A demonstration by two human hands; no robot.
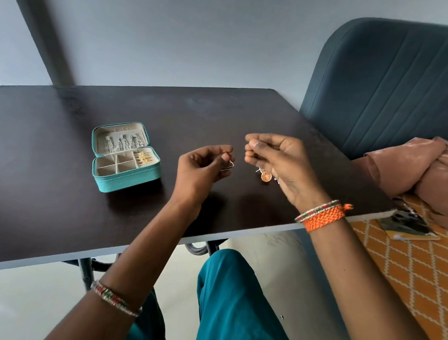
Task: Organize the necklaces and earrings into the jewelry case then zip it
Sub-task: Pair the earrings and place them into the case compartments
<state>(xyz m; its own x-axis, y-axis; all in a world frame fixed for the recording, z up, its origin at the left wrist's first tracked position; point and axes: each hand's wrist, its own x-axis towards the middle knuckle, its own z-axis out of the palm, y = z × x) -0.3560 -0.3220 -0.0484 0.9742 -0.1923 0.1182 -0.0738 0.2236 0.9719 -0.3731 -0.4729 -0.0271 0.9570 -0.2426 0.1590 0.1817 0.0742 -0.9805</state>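
Observation:
A small teal jewelry case lies open on the dark table, left of my hands. Necklaces hang in its lid and gold earrings sit in the right slots of the tray. My left hand hovers above the table and pinches a small metal piece between thumb and fingers. My right hand is just to its right, fingertips pinched on something tiny that I cannot make out. A round orange-gold earring lies on the table under my right hand.
A blue padded headboard and a bed with an orange patterned sheet stand right of the table. A brown cloth bundle and a booklet lie on the bed. The table's front edge runs near my knees.

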